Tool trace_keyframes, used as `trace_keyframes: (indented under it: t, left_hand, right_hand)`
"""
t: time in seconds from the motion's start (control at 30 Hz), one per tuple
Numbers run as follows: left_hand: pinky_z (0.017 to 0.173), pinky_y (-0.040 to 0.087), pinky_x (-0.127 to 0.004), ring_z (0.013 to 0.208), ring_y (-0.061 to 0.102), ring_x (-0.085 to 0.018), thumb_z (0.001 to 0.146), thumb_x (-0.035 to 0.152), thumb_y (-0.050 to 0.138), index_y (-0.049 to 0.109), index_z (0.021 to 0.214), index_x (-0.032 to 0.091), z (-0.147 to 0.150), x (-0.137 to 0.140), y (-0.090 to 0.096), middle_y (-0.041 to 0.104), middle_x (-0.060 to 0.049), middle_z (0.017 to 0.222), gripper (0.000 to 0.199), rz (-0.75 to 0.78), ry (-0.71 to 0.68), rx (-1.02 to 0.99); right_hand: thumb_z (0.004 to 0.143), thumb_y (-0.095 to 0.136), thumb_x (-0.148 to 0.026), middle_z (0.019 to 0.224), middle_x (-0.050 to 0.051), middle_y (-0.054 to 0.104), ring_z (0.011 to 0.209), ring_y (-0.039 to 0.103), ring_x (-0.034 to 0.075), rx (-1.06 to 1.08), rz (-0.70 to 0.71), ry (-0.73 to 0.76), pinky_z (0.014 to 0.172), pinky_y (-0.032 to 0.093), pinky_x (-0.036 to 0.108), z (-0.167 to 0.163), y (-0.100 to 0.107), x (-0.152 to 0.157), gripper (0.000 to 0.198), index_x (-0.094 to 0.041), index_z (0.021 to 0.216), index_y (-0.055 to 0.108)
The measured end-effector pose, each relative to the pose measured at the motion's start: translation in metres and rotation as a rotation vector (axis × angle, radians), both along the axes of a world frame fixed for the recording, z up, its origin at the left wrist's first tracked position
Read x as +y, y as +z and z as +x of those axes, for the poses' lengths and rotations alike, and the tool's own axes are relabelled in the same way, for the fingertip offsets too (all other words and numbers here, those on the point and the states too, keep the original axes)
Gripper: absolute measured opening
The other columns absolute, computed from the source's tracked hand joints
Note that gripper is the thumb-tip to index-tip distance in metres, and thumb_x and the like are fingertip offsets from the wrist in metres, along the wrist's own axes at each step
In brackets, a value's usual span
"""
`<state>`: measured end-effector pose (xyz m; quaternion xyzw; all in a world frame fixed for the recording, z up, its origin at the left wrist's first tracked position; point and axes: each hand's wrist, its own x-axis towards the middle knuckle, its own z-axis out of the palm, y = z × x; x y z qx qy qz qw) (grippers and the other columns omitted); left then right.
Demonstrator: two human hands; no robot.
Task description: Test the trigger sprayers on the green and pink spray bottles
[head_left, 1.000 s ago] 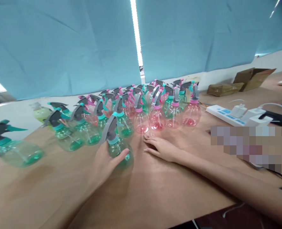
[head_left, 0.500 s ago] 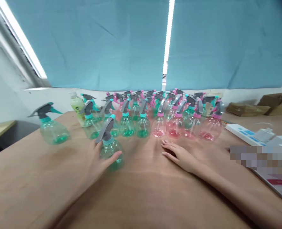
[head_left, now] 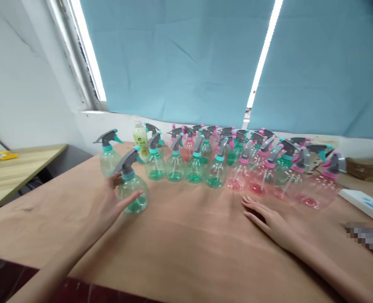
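My left hand (head_left: 113, 202) is wrapped round a clear green spray bottle (head_left: 132, 191) with a grey trigger head and turquoise collar. The thumb lies across its front, and the bottle stands roughly upright at the table's left part. Just behind it is another green spray bottle (head_left: 109, 159), partly covered. My right hand (head_left: 270, 221) rests on the table with its fingers stretched out, holding nothing. Nearest to it are pink spray bottles (head_left: 236, 179) in the front row. Green spray bottles (head_left: 195, 168) continue that row leftward.
More spray bottles crowd behind the front row, beside a pale-green labelled bottle (head_left: 140, 136). On the right lie a white power strip (head_left: 364, 204) and a brown package (head_left: 366, 168). A wooden side table (head_left: 25, 166) with yellow items stands left. Blue curtain (head_left: 186, 63) hangs behind.
The view has turned left. My left hand has carried the green spray bottle leftward past the end of the row, nearer the lone green one. My right hand stays by the pink bottles.
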<state>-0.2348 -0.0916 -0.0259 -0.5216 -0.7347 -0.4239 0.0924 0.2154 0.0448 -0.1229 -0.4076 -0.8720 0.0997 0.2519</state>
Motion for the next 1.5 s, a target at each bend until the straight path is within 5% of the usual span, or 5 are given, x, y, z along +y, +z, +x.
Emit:
trace_keyframes:
  t: [0.17, 0.43, 0.87, 1.07, 1.5]
  left_hand:
    - [0.102, 0.045, -0.054, 0.123, 0.056, -0.038, 0.069, 0.067, 0.065, 0.053, 0.123, 0.016, -0.018, -0.002, 0.003, 0.061, -0.017, 0.131, 0.075, -0.124, 0.072, -0.101]
    - [0.097, 0.048, -0.049, 0.117, 0.059, -0.038, 0.072, 0.062, 0.065, 0.056, 0.121, 0.015, -0.052, 0.027, -0.003, 0.059, -0.018, 0.128, 0.069, -0.022, 0.072, -0.007]
    - [0.101, 0.045, -0.047, 0.116, 0.056, -0.033, 0.084, 0.061, 0.058, 0.049, 0.135, 0.011, -0.07, 0.079, -0.024, 0.057, -0.018, 0.12, 0.071, 0.127, 0.047, 0.121]
    - [0.1, 0.042, -0.051, 0.119, 0.053, -0.038, 0.084, 0.066, 0.054, 0.05, 0.137, 0.013, -0.076, 0.081, -0.033, 0.056, -0.02, 0.122, 0.076, 0.163, 0.105, 0.184]
    - [0.1, 0.042, -0.052, 0.12, 0.053, -0.038, 0.091, 0.06, 0.048, 0.042, 0.145, 0.01, -0.067, 0.081, -0.032, 0.055, -0.023, 0.127, 0.074, 0.092, 0.149, 0.22]
  right_hand:
    - [0.096, 0.042, -0.048, 0.135, 0.008, 0.06, 0.124, 0.057, 0.03, -0.018, 0.048, -0.064, 0.104, 0.048, 0.048, 0.006, -0.004, -0.006, 0.046, -0.021, 0.124, 0.066]
    - [0.097, 0.046, -0.039, 0.131, 0.007, 0.064, 0.123, 0.059, 0.029, -0.022, 0.147, 0.083, 0.103, 0.05, 0.05, -0.02, -0.011, -0.027, 0.035, -0.025, 0.114, 0.072]
    - [0.096, 0.051, -0.025, 0.132, 0.01, 0.063, 0.128, 0.055, 0.025, 0.133, 0.077, 0.477, 0.109, 0.044, 0.048, -0.247, 0.021, -0.04, 0.028, -0.021, 0.118, 0.068]
    - [0.094, 0.052, -0.023, 0.132, 0.014, 0.056, 0.124, 0.056, 0.025, 0.425, 0.186, 0.303, 0.103, 0.048, 0.046, -0.32, 0.037, -0.033, 0.027, -0.019, 0.12, 0.058]
    - [0.087, 0.061, -0.032, 0.142, 0.025, 0.045, 0.133, 0.042, 0.038, 0.524, 0.162, -0.037, 0.101, 0.043, 0.055, -0.363, 0.077, -0.007, 0.061, -0.008, 0.137, 0.034]
